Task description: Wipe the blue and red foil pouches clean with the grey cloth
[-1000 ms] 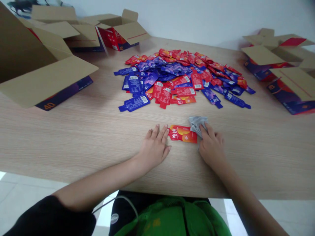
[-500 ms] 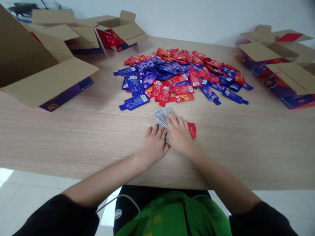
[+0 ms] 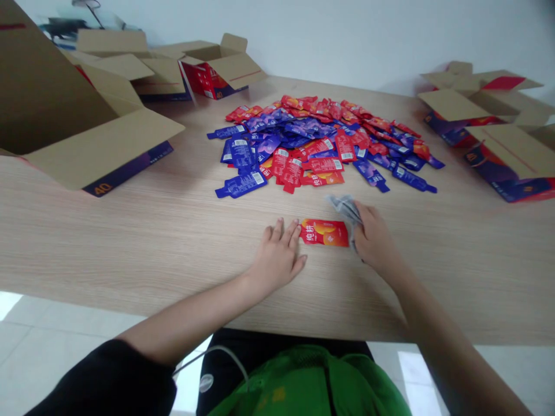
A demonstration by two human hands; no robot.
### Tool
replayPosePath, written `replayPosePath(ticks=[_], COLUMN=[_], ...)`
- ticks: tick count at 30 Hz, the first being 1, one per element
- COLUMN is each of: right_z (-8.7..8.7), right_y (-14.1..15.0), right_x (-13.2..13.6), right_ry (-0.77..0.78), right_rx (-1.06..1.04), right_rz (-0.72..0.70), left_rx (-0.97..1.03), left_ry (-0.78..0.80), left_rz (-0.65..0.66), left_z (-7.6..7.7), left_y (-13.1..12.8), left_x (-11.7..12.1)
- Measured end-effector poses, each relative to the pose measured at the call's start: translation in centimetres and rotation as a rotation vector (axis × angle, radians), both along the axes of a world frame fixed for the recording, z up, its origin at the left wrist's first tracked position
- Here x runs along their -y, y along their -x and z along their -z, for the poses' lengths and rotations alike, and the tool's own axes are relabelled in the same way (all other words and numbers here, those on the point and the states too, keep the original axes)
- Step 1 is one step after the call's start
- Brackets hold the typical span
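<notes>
A red and orange pouch (image 3: 325, 232) lies flat on the table in front of me, its printed side up. My left hand (image 3: 280, 254) rests palm down with fingers spread, the fingertips touching the pouch's narrow left end. At the pouch's right end, my right hand (image 3: 375, 240) grips a crumpled grey cloth (image 3: 346, 209), which hangs out past the fingers and partly meets the pouch's edge. Beyond both hands spreads a heap of red and blue pouches (image 3: 303, 124).
Open cardboard boxes stand on the left, the nearest box (image 3: 125, 144) with its flap reaching over the wooden table (image 3: 130, 248). Another open box (image 3: 217, 63) is at the back. More open boxes (image 3: 507, 150) stand at the right.
My right hand has swept right with the grey cloth, uncovering the red pouch. My left hand stays near its place, now touching the pouch's left end.
</notes>
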State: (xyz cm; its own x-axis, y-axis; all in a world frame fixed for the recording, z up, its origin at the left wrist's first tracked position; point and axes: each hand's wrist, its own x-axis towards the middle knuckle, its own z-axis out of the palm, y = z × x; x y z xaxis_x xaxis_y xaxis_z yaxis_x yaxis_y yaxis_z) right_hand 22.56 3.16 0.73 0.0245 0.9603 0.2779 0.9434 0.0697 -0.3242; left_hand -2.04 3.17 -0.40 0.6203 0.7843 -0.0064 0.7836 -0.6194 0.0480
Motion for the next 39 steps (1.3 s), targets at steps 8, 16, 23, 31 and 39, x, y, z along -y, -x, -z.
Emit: replayPosePath(ticks=[8,16,23,31,39], right_z=[0.5,2.5,0.9,0.0,1.8], right_y=[9.5,0.5,-1.0,9.6,3.9], right_x=[-0.9,1.9,0.7,-1.6,0.6], right_ry=[0.084,0.104,0.044,0.093,0.091], right_rx=[0.232,0.310,0.151,0.219,0.236], right_rz=[-0.279,0.032,-0.061,-0.228,-0.067], left_rx=[0.025,-0.005,0.013,0.028,0.002], left_ry=[0.042,0.021,0.004,0.022,0.009], left_rz=[-0.010,-0.036,0.016,0.005,0.005], left_z=[-0.2,-0.1,0.5,0.4,0.6], left_y=[0.0,-0.1,0.3,0.2,0.2], left_x=[0.0,0.3,0.1,0.2,-0.2])
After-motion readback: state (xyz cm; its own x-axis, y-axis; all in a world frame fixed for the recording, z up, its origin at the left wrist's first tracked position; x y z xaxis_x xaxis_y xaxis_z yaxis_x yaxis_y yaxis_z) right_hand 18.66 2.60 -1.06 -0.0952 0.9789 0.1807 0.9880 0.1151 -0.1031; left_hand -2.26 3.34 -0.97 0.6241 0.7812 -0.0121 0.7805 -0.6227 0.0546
